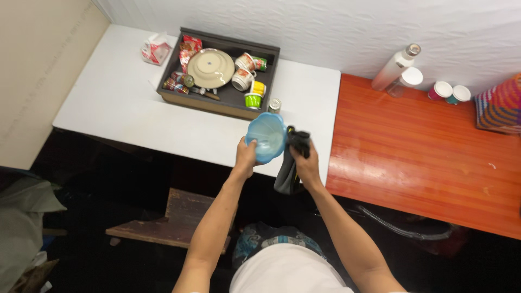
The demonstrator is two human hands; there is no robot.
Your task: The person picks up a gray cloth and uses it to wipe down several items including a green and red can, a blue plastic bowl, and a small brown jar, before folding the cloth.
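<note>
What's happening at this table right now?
A person holds a light blue bowl in the left hand and presses a dark cloth against it with the right hand, above the front edge of a white table. Behind it, a dark tray holds a cream plate, several cups and snack packets. A small tin stands beside the tray. On the adjoining red-orange table stand a white bottle and lidded containers.

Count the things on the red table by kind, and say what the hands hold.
Bottles: 2, a white bottle and a clear bottle
Small cups: 2, a pink cup and a teal cup
Striped bag: 1
Total: 5
Left hand holds a blue bowl; right hand holds a dark cloth.
</note>
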